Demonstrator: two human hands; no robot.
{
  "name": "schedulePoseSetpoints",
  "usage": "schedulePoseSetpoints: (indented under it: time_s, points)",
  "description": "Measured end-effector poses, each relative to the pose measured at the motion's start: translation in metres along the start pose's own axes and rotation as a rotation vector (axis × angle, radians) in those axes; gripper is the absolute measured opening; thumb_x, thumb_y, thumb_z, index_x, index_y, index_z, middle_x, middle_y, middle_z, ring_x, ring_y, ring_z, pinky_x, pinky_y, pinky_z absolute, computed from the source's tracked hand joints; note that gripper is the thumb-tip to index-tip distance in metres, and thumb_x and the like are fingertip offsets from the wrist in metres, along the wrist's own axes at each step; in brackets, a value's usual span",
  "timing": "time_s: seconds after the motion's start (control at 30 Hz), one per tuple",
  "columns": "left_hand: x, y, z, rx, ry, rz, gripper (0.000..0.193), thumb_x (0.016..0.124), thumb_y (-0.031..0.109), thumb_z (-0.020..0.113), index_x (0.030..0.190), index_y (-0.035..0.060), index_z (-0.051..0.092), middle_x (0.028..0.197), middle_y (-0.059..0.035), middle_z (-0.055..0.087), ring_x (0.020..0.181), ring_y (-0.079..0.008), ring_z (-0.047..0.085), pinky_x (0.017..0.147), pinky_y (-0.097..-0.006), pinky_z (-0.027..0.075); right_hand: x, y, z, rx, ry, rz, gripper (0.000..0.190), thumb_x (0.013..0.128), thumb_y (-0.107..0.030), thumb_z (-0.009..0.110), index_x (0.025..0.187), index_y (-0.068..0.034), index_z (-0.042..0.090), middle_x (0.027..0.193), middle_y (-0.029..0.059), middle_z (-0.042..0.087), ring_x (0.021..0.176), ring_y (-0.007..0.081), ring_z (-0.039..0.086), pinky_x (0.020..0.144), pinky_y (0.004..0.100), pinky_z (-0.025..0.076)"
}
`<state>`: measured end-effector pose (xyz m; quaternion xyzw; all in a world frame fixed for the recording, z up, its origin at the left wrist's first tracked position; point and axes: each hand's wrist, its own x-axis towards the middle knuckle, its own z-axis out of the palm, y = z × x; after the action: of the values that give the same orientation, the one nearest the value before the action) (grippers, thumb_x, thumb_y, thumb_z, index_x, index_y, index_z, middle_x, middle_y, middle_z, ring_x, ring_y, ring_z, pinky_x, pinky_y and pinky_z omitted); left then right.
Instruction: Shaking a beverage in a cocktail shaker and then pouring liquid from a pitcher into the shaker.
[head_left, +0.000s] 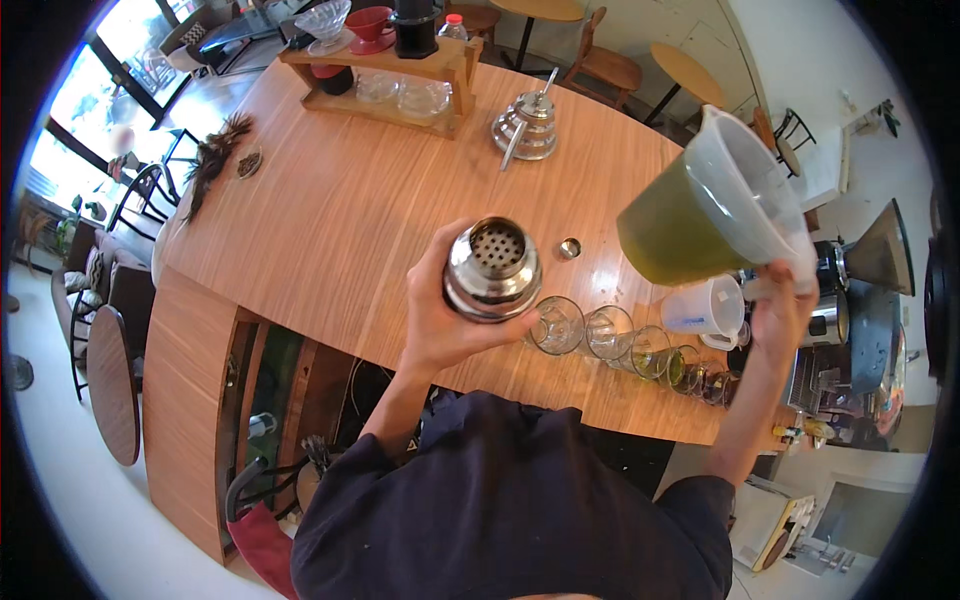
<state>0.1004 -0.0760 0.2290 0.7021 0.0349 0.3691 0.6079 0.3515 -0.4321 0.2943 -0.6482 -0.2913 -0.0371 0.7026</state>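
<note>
My left hand (439, 319) is wrapped around a steel cocktail shaker (491, 292), whose strainer top faces up. Its small metal cap (570, 248) appears to lie apart on the wooden table (352, 225). At the right, my right hand (780, 307) grips the handle of a large translucent plastic pitcher (742, 191), raised and tilted, with green liquid in its lower part. Below the pitcher stands a smaller plastic measuring jug (701, 306). Close by my left hand is a clear drinking glass (556, 326), first in a row of several glasses running right.
A steel gooseneck kettle (527, 127) stands toward the far edge. A wooden rack (382, 79) holds coffee drippers and glass servers. Far left are a small dish (249, 162) and dark feather-like strands (214, 161). Someone (124, 154) is in the background.
</note>
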Motion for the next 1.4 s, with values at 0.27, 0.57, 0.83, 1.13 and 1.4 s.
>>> schedulePoseSetpoints:
  time_s: [0.27, 0.57, 0.83, 1.13, 1.4]
  points:
    - [0.006, 0.019, 0.012, 0.120, 0.024, 0.065, 0.089, 0.061, 0.022, 0.097, 0.135, 0.0014, 0.052, 0.121, -0.0114, 0.068, 0.110, -0.0206, 0.069, 0.096, -0.0359, 0.056, -0.049, -0.094, 0.003, -0.024, 0.043, 0.097, 0.077, 0.079, -0.022, 0.090, 0.138, 0.005, 0.050, 0.129, 0.0106, 0.061, 0.115, 0.0215, 0.063, 0.102, 0.0374, 0.049]
    - [0.000, 0.032, 0.014, 0.126, 0.024, 0.080, 0.085, 0.060, 0.023, 0.096, 0.132, 0.0012, 0.056, 0.118, -0.0138, 0.067, 0.108, -0.0263, 0.068, 0.095, -0.0380, 0.053, -0.090, -0.134, 0.059, -0.285, -0.064, 0.007, 0.055, 0.075, -0.031, 0.089, 0.113, 0.000, 0.063, 0.113, 0.0110, 0.054, 0.111, 0.0278, 0.057, 0.098, 0.0413, 0.046]
    - [-0.008, 0.047, 0.012, 0.134, 0.002, 0.102, 0.087, 0.057, 0.023, 0.096, 0.131, -0.0003, 0.057, 0.112, -0.0129, 0.071, 0.106, -0.0214, 0.071, 0.095, -0.0357, 0.055, -0.097, -0.152, 0.096, -0.377, 0.069, 0.054, 0.055, 0.065, -0.039, 0.092, 0.096, -0.003, 0.064, 0.099, 0.0081, 0.052, 0.095, 0.0202, 0.053, 0.089, 0.0348, 0.042]
    - [-0.013, 0.052, 0.009, 0.075, -0.034, 0.113, 0.085, 0.058, 0.018, 0.094, 0.133, 0.0020, 0.057, 0.118, -0.0149, 0.068, 0.106, -0.0290, 0.069, 0.091, -0.0375, 0.055, -0.088, -0.166, 0.109, -0.349, -0.112, 0.170, 0.048, 0.066, -0.035, 0.091, 0.081, -0.002, 0.059, 0.093, 0.0053, 0.050, 0.086, 0.0183, 0.055, 0.081, 0.0313, 0.042]
    - [-0.018, 0.046, 0.010, 0.091, -0.028, 0.090, 0.085, 0.058, 0.018, 0.094, 0.133, 0.0027, 0.056, 0.118, -0.0148, 0.068, 0.106, -0.0295, 0.069, 0.091, -0.0379, 0.055, -0.082, -0.172, 0.098, -0.493, -0.196, 0.143, 0.044, 0.066, -0.032, 0.087, 0.081, -0.001, 0.060, 0.094, 0.0059, 0.050, 0.086, 0.0164, 0.053, 0.079, 0.0294, 0.040]
